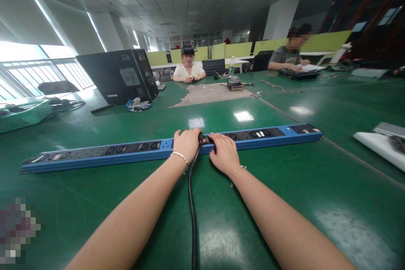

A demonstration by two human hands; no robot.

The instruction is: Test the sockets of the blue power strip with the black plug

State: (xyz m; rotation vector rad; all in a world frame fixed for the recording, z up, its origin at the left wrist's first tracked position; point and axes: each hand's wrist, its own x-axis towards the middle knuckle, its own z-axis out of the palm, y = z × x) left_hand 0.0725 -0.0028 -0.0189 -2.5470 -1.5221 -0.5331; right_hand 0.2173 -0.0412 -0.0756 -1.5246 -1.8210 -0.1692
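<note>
A long blue power strip with black socket sections lies across the green table. At its middle, my left hand is closed around the black plug of a thick cable. That black cable runs from the plug down toward the bottom edge. Just right of the plug, my right hand rests on the strip, its fingers curled over the top and its thumb at the front side. Whether the plug sits in a socket is hidden by my fingers.
On the green table stands a black computer case at the back left, with gloves beside it. A green basket is far left, a white object right. Two people sit beyond, near a bottle.
</note>
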